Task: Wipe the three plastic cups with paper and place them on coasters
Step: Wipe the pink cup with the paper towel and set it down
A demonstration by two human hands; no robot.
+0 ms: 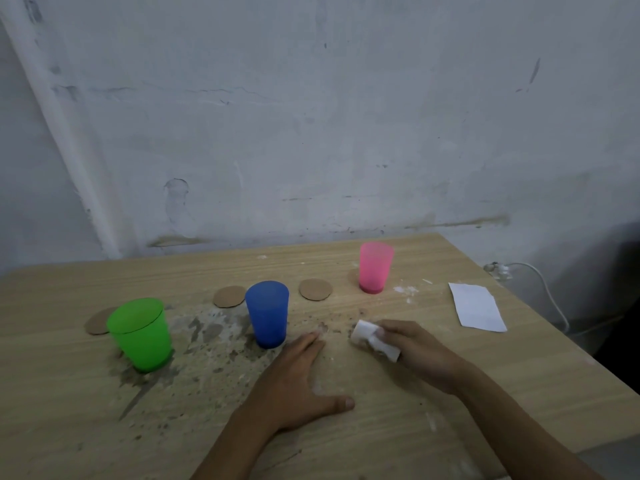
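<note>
Three plastic cups stand upside down on the wooden table (381,427): a green cup (140,334) at the left, a blue cup (267,311) in the middle, a pink cup (375,267) farther back. Three brown round coasters lie behind them: one (96,322) partly hidden by the green cup, one (228,296) left of the blue cup, one (315,289) between blue and pink. The pink cup seems to sit on a further coaster, barely visible. My left hand (298,379) lies flat, fingers spread, beside the blue cup. My right hand (415,351) grips a folded white paper (372,339).
A white paper sheet (477,306) lies near the table's right edge. A white cable with a plug (519,271) hangs beyond that edge. The tabletop around the green and blue cups is stained and worn. A plastered wall closes off the back.
</note>
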